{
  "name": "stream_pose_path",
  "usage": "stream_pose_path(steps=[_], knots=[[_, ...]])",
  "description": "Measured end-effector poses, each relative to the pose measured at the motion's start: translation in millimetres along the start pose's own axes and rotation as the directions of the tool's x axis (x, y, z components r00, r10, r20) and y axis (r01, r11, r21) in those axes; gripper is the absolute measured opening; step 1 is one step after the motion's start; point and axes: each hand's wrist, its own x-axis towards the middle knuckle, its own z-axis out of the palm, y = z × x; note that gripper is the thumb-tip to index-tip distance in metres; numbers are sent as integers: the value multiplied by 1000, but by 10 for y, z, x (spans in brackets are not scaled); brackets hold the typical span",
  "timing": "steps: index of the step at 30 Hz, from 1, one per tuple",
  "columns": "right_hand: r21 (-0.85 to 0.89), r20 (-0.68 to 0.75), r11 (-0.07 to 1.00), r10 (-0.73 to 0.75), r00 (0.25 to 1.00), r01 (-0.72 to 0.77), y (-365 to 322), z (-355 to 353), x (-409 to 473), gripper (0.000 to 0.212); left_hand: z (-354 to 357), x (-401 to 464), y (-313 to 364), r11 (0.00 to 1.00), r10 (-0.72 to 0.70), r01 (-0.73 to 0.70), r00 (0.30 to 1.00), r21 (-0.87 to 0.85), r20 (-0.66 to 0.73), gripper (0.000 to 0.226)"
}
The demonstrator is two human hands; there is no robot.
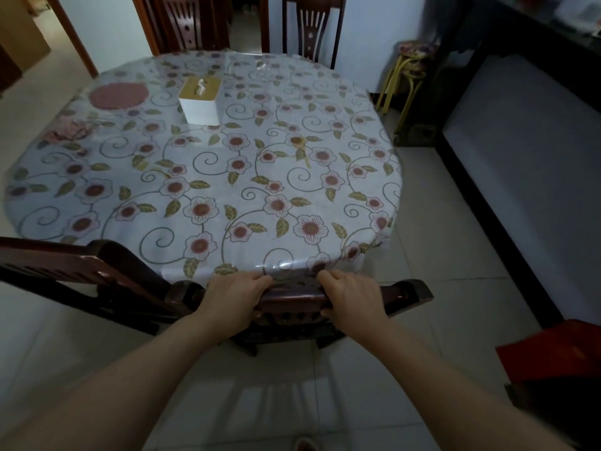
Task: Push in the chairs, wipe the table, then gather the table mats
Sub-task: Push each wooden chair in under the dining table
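Both arms reach forward, and the left hand (pixel 232 297) and right hand (pixel 353 299) each curl their fingers over the top rail of the dark red-brown wooden chair (pixel 292 299). The chair's back touches the near edge of the round table (pixel 208 177) with its flowered plastic cloth. A round pink table mat (pixel 118 95) lies at the far left beside a white tissue box (pixel 200 100).

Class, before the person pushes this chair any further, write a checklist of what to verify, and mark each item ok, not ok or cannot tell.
1. Left hand grips the chair top rail: ok.
2. Right hand grips the same rail: ok.
3. Chair top rail close against the table edge: ok.
4. Chair legs and floor under the table free of obstacles: cannot tell, hidden.
5. Second chair to the left pushed in squarely: not ok, it stands angled to the table.
6. Tissue box and mat away from this edge: ok.
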Motion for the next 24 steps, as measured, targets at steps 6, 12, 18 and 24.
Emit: stream_pose_path(steps=[6,12,18,24], knots=[[-6,79,1000,14,997,-13,-35,-87,-30,30,57,-29,41,999,-30,28,995,-26,-98,46],[29,62,997,73,995,-75,-35,-59,6,36,57,122,-52,1000,-25,24,994,-10,-103,39],[138,-24,990,37,999,-33,178,23,195,37,15,329,-56,997,-75,75,997,1,-22,29],[105,-123,994,-13,992,26,226,79,526,40,-68,485,-212,991,-126,122,990,63,60,26]])
